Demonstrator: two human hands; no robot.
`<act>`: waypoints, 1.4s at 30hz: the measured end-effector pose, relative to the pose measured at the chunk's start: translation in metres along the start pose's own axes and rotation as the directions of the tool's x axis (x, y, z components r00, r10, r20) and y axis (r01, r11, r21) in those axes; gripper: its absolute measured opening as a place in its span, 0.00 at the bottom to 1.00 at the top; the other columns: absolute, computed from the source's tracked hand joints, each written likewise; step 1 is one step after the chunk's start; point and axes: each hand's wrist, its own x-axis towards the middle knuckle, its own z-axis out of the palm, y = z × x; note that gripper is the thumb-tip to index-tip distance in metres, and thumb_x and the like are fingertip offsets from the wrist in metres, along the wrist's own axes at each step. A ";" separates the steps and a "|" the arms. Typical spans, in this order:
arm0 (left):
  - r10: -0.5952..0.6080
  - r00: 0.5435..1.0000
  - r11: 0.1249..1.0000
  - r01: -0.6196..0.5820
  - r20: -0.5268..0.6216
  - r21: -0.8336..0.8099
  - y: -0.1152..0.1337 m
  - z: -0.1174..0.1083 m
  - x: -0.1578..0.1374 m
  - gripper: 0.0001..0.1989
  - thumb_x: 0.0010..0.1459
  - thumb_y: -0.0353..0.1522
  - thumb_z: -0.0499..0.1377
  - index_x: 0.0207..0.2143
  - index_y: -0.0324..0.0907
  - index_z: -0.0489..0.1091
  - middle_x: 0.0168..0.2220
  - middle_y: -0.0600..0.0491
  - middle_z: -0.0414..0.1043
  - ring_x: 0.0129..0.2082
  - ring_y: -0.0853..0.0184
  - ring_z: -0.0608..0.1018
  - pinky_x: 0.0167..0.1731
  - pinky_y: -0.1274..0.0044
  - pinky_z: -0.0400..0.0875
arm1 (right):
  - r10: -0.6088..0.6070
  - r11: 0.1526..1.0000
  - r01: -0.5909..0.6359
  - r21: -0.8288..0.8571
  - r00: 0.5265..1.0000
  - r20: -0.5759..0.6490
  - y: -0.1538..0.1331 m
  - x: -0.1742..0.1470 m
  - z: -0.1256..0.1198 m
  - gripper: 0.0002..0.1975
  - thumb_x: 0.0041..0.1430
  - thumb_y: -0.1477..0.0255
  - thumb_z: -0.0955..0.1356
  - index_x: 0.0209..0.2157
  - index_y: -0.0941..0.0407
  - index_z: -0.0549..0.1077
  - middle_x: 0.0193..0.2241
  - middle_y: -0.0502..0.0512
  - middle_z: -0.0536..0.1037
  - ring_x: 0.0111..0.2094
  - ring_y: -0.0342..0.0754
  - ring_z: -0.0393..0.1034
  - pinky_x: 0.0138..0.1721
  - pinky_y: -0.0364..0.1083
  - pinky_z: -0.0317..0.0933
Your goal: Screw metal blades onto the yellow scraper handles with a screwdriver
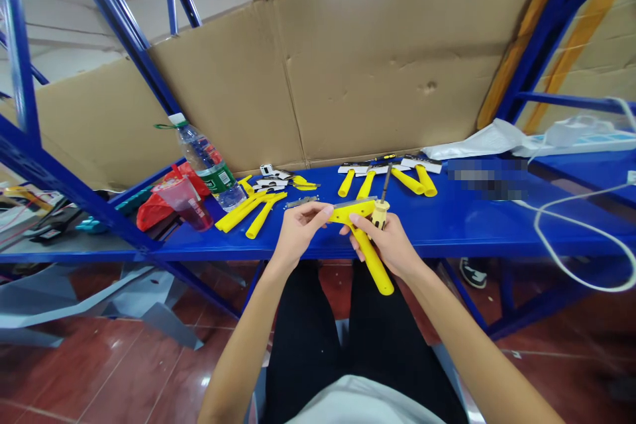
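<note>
Pale clothing [355, 404] fills the bottom centre; mid-frame, the left hand [298, 228] pinches a yellow T-shaped tool [373, 264], the right hand's [396, 245] grip curled around it and a screwdriver [379, 213].

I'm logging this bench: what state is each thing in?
Yellow T-shaped tool: held up
Cream-handled metal screwdriver: held, shaft pointing up
Left grip: closed on tool's head
Right grip: closed on tool and screwdriver
Other yellow tools: lying down
Clear green-labelled plastic bottle: capped, standing
Translucent pink plastic cup: standing
Long white cable: loosely looped
</note>
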 end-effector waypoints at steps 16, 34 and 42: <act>-0.039 0.989 0.991 0.020 0.146 0.129 0.014 -0.030 0.008 0.14 0.55 0.43 0.78 0.37 0.43 0.88 0.38 0.48 0.88 0.39 0.61 0.85 0.44 0.71 0.78 | 0.003 0.994 -0.001 -0.109 1.000 0.021 -0.001 -0.001 0.007 0.25 0.65 0.49 0.77 0.36 0.60 0.86 0.23 0.55 0.80 0.17 0.45 0.72 0.20 0.43 0.67; -0.144 0.902 0.641 -0.229 0.407 0.733 -0.053 -0.099 0.132 0.11 0.58 0.40 0.72 0.40 0.43 0.84 0.40 0.49 0.85 0.40 0.60 0.81 0.45 0.70 0.73 | -0.078 0.975 0.129 0.180 0.962 -0.262 0.010 0.042 -0.038 0.19 0.59 0.56 0.82 0.37 0.55 0.79 0.28 0.54 0.83 0.19 0.44 0.69 0.17 0.44 0.67; -0.311 0.786 0.694 -0.196 0.534 0.693 -0.084 -0.074 0.193 0.19 0.52 0.44 0.75 0.39 0.39 0.85 0.36 0.46 0.85 0.35 0.61 0.81 0.40 0.71 0.72 | 0.017 0.985 0.023 0.173 0.974 -0.228 0.011 0.040 -0.037 0.20 0.58 0.55 0.82 0.37 0.56 0.79 0.29 0.56 0.84 0.22 0.45 0.71 0.18 0.44 0.68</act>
